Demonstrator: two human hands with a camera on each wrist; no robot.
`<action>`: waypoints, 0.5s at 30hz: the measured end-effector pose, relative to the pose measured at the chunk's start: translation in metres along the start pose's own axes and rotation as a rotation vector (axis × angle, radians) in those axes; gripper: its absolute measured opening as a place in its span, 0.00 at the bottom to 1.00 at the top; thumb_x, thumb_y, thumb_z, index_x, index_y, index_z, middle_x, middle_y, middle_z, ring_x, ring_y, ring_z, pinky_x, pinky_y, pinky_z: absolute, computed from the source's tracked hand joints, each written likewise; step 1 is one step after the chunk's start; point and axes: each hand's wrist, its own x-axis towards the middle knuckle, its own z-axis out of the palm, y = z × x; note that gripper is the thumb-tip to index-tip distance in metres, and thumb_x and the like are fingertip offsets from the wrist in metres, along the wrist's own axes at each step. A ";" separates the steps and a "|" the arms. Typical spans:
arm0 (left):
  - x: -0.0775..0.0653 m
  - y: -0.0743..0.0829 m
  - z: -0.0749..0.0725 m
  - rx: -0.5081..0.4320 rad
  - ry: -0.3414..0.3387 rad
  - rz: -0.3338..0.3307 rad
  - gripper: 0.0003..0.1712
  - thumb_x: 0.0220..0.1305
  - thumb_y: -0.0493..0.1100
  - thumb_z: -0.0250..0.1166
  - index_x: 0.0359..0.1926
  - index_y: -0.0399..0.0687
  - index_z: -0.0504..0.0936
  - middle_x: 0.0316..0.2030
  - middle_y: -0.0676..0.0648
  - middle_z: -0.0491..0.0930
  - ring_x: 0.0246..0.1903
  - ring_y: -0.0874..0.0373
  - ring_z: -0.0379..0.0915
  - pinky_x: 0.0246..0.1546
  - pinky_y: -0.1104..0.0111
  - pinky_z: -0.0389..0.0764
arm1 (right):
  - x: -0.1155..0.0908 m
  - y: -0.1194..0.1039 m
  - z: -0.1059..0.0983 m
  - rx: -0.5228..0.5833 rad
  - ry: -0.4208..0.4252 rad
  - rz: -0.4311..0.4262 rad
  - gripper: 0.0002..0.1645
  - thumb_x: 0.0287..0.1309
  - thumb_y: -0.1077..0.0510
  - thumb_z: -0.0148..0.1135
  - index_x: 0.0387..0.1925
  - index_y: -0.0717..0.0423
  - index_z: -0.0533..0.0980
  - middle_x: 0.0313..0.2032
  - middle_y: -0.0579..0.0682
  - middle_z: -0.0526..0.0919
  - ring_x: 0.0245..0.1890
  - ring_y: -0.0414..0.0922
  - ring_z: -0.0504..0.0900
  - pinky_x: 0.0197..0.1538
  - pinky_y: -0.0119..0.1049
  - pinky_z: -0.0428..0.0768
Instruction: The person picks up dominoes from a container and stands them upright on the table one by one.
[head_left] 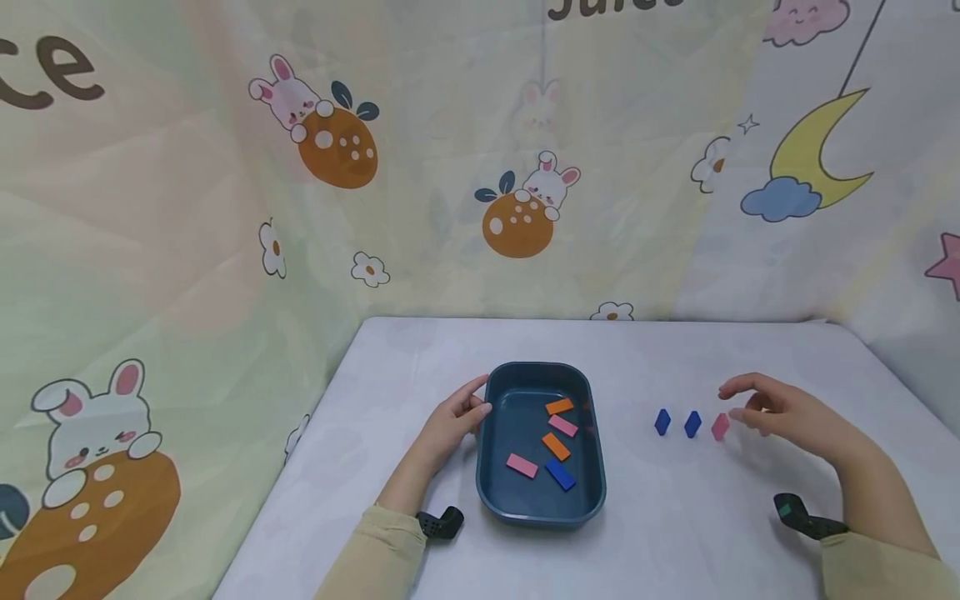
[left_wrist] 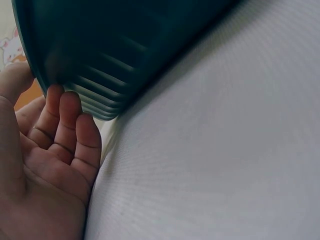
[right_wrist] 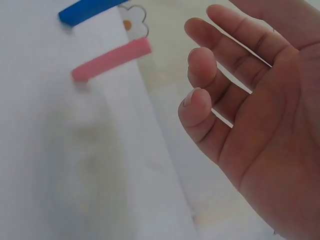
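Left hand: fingers bent, lightly gripping the tray at its right. Tray contents: two pink blocks, two orange blocks, one blue block. Nearer the right hand, on the desk: two standing blue blocks, then one standing pink block. Right hand: loosely open, empty, beside it. Apparent step: row-building; next move likely requires another block from the tray.

Three blocks stand in line right of the tray.
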 end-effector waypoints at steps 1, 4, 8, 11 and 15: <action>0.000 0.000 0.000 0.001 0.000 0.001 0.30 0.67 0.55 0.64 0.69 0.73 0.68 0.40 0.48 0.78 0.35 0.53 0.76 0.44 0.63 0.76 | 0.001 -0.004 -0.002 -0.001 0.005 -0.016 0.24 0.67 0.45 0.60 0.60 0.46 0.70 0.50 0.51 0.78 0.39 0.46 0.79 0.36 0.34 0.77; 0.001 -0.001 0.000 0.004 0.003 0.002 0.30 0.67 0.54 0.63 0.69 0.73 0.68 0.40 0.48 0.78 0.35 0.53 0.76 0.44 0.63 0.76 | 0.006 -0.020 -0.004 -0.002 0.009 -0.047 0.22 0.66 0.44 0.60 0.59 0.44 0.71 0.48 0.50 0.79 0.40 0.47 0.80 0.38 0.35 0.76; 0.002 0.000 0.001 0.005 0.005 0.002 0.30 0.68 0.53 0.63 0.69 0.72 0.68 0.40 0.48 0.79 0.34 0.53 0.76 0.44 0.63 0.76 | 0.014 -0.045 -0.006 0.005 -0.017 -0.075 0.22 0.66 0.43 0.60 0.58 0.42 0.72 0.42 0.48 0.81 0.38 0.43 0.81 0.41 0.40 0.75; 0.002 0.000 0.001 0.003 -0.001 0.003 0.30 0.68 0.53 0.63 0.69 0.72 0.68 0.40 0.48 0.79 0.34 0.54 0.76 0.44 0.63 0.77 | 0.021 -0.062 -0.006 0.013 -0.041 -0.109 0.20 0.66 0.43 0.60 0.57 0.40 0.72 0.39 0.47 0.81 0.37 0.40 0.80 0.41 0.40 0.75; 0.002 -0.001 0.001 0.006 0.000 0.001 0.30 0.68 0.54 0.63 0.69 0.72 0.68 0.40 0.47 0.78 0.34 0.53 0.76 0.44 0.63 0.77 | 0.036 -0.083 -0.001 0.039 -0.062 -0.172 0.17 0.66 0.44 0.61 0.55 0.37 0.74 0.40 0.46 0.80 0.37 0.43 0.79 0.40 0.38 0.77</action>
